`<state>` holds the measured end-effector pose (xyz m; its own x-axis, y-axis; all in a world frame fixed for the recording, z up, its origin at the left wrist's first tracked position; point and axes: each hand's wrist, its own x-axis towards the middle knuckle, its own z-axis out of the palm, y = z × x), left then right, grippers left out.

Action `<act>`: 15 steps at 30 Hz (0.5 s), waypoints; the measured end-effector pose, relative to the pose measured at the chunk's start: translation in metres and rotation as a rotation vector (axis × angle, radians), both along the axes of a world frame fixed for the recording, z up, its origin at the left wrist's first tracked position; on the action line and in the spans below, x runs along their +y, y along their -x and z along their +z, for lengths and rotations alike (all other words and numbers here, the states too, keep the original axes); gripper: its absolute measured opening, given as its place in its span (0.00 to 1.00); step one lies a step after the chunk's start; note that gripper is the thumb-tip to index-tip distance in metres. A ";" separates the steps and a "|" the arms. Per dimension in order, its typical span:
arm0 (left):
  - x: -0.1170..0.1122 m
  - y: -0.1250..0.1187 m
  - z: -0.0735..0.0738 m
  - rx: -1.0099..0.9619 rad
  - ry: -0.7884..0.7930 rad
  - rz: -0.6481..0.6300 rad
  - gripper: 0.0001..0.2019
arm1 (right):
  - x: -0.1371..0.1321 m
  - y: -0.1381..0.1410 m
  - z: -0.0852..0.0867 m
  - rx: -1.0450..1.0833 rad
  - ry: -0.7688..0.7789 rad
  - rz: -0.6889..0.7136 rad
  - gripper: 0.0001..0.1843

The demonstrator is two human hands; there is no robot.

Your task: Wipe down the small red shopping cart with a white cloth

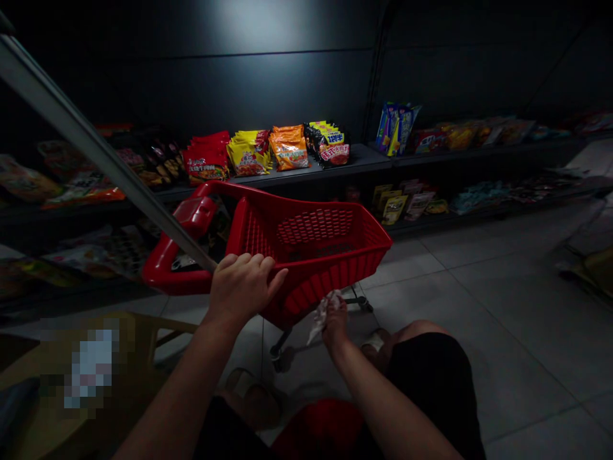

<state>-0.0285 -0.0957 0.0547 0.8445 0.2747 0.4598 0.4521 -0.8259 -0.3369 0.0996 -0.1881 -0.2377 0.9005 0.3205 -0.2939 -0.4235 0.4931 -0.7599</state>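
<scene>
A red plastic shopping cart (330,255) stands tilted in front of me on the tiled floor. My left hand (244,284) grips the cart's near rim, fingers curled over the edge, right where a grey metal pole (96,144) comes down. My right hand (334,319) is lower, under the basket, closed on a crumpled white cloth (320,316) pressed against the cart's red underside. My knees in black shorts and sandalled feet show below.
Low dark shelves (364,156) along the back wall carry packets of instant noodles (249,153) and snacks (397,128). A wooden chair or stool (143,332) stands at left. Grey floor tiles (502,306) spread to the right.
</scene>
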 end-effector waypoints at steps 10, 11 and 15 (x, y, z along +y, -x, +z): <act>0.000 -0.001 0.001 -0.007 0.001 -0.010 0.18 | -0.038 -0.130 0.053 0.015 0.024 -0.300 0.21; -0.001 -0.002 0.001 -0.012 0.008 -0.014 0.18 | -0.032 -0.125 0.055 0.015 0.025 -0.307 0.20; -0.002 -0.005 0.000 -0.015 0.007 -0.020 0.18 | 0.008 -0.028 0.037 -0.003 0.044 -0.173 0.24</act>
<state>-0.0236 -0.0974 0.0543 0.8431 0.2610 0.4702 0.4402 -0.8372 -0.3245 0.1276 -0.1797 -0.2009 0.9420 0.1472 -0.3017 -0.3329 0.5249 -0.7834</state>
